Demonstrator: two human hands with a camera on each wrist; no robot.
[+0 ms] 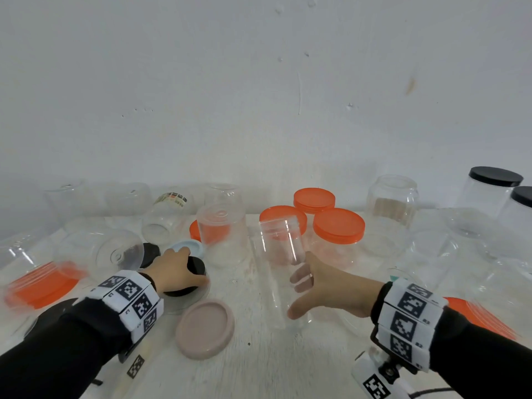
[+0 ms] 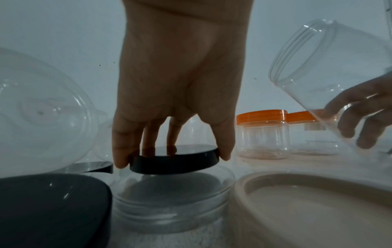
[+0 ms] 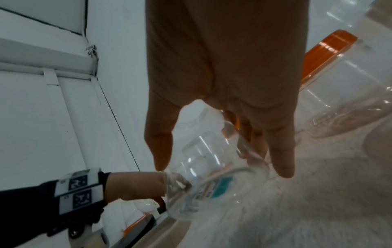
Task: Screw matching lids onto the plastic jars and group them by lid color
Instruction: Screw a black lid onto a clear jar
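Progress early: few orange-lidded jars (image 1: 338,234) capped, many bare. Left hand (image 1: 175,269) pinches black lid (image 2: 175,159); right hand (image 1: 325,286) grips open jar (image 1: 283,254).

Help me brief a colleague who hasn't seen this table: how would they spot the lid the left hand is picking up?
Start at the white table and find the big pinkish lid near its front edge. Just behind it, the left hand grips a black lid above a shallow clear lid. It is the only lid held in fingers.
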